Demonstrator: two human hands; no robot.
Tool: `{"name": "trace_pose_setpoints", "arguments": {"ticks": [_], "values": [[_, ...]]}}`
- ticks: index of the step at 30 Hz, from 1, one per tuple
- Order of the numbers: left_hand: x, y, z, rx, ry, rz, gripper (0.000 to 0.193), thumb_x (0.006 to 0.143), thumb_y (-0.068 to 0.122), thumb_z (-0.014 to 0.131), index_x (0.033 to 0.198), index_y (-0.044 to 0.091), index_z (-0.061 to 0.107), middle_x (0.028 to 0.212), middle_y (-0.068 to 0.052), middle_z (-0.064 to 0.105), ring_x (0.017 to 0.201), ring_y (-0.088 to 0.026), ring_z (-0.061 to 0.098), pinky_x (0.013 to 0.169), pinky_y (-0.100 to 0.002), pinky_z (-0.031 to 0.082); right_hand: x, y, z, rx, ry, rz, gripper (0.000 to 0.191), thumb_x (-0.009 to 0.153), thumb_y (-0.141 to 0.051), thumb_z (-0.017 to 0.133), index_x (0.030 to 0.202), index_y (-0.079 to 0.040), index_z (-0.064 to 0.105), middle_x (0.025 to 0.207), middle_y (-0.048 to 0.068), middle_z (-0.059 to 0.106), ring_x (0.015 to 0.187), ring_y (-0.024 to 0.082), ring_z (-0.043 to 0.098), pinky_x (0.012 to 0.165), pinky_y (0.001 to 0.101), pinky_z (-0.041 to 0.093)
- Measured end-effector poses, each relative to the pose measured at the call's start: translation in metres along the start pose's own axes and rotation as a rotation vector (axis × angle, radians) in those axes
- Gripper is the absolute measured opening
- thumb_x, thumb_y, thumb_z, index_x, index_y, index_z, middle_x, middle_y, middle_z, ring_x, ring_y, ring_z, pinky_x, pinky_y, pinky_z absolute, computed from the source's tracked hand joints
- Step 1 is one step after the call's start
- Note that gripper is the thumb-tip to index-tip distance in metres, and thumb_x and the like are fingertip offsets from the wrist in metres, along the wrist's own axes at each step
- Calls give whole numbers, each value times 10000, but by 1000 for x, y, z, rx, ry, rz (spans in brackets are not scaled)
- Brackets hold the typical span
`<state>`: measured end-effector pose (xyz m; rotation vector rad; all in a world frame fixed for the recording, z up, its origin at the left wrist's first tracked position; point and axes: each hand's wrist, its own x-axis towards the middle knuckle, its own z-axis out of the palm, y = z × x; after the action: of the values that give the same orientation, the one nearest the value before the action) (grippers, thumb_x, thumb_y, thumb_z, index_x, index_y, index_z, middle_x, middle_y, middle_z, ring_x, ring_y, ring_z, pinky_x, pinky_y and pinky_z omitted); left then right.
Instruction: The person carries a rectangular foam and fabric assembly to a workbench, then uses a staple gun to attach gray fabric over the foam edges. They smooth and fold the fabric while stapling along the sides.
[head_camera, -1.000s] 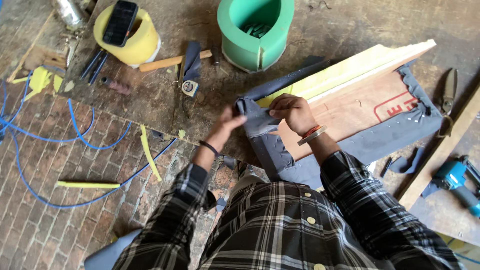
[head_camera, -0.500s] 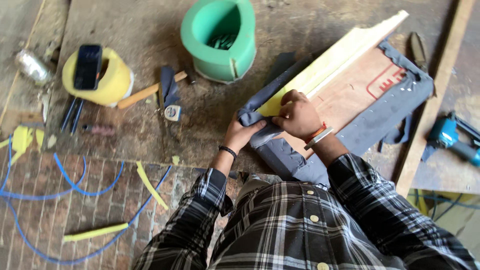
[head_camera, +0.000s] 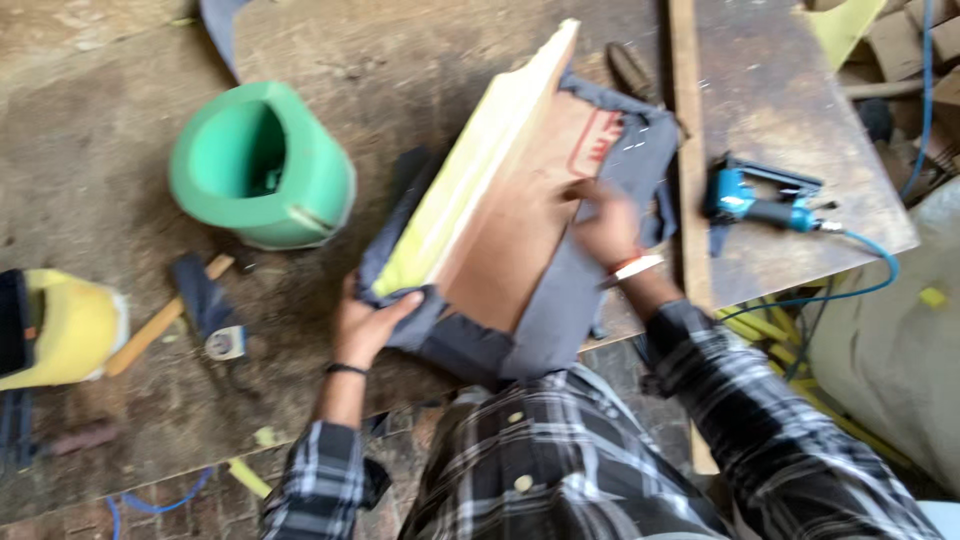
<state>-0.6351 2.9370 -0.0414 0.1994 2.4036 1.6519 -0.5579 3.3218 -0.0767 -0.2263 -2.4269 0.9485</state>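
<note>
The left hand (head_camera: 365, 325) is gripping the grey fabric (head_camera: 565, 300) at the foam panel (head_camera: 470, 175) corner; the right hand (head_camera: 605, 225), having shifted from that corner, is pressing flat on the board (head_camera: 510, 240), on the tabletop (head_camera: 120, 130).

A worn, dusty wooden worktable (head_camera: 120, 150) fills the scene, with a wooden strip (head_camera: 686, 150) running far to near on the right. Brick floor (head_camera: 60, 510) shows near left.

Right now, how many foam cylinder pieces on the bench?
2. Green foam ring left of the panel; yellow foam piece at the frame's left edge, partly cut off. More may lie out of frame.
</note>
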Motion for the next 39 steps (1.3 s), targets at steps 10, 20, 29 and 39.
{"name": "trace_pose_setpoints", "arguments": {"ticks": [10, 20, 29, 39], "values": [[2, 16, 39, 17, 41, -228, 541, 694, 191, 917, 1186, 43, 749, 1118, -50, 779, 962, -150, 720, 871, -318, 574, -21, 328, -163, -690, -491, 514, 1197, 574, -314, 987, 1484, -20, 268, 1291, 326, 591, 1187, 459, 587, 975, 489, 503], [13, -3, 30, 34, 25, -54, 741, 638, 315, 964, 1262, 33, 681, 1199, -84, 754, 1076, -193, 716, 975, -340, 575, -35, 154, -201, -429, -643, 535, 544, 837, -434, 801, 1212, -48, 723, 930, 262, 762, 873, 419, 742, 799, 510, 574], [40, -10, 8, 262, -237, 48, 952, 583, 439, 991, 1335, 35, 570, 1272, -132, 705, 1164, -249, 681, 995, -359, 542, -143, -136, -74, 422, -523, 820, 406, 761, -98, 826, 1143, -43, 702, 831, 74, 724, 681, 165, 662, 594, 327, 554], [51, -23, 10, 371, -268, 134, 784, 562, 530, 947, 1120, 71, 644, 1056, -142, 754, 962, -314, 737, 813, -414, 582, -79, -221, 11, -122, -672, 410, 324, 747, -307, 792, 866, -9, 748, 703, 203, 712, 620, 283, 726, 644, 402, 573]]}}
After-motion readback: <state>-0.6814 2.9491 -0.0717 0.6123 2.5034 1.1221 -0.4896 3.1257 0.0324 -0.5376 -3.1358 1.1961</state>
